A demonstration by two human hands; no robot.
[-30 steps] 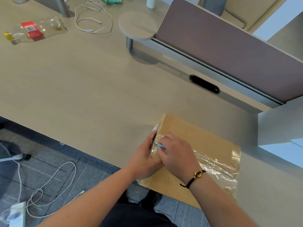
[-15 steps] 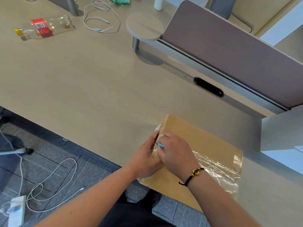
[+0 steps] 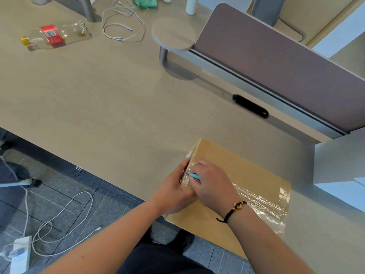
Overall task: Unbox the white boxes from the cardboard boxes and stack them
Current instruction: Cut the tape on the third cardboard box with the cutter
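A taped cardboard box point(image 3: 246, 175) lies flat at the near edge of the wooden desk point(image 3: 118, 107), its near part overhanging the edge. Clear tape runs across its top and down the left end. My left hand point(image 3: 173, 192) grips the box's left end, fingers curled against the side. My right hand point(image 3: 212, 184) holds a small light-blue tool point(image 3: 194, 176) with its tip on the tape at the left top edge. No white box is visible.
An empty plastic bottle point(image 3: 53, 35) lies at the far left of the desk beside a white cable point(image 3: 122, 26). A mauve divider panel point(image 3: 286, 68) and a round grey shelf point(image 3: 173, 33) stand behind. On the floor lie a power strip point(image 3: 19, 254) and cords.
Both hands stay at the box's left end with the blue tool on the tape. The view has shifted slightly, so the desk items appear lower and further right.
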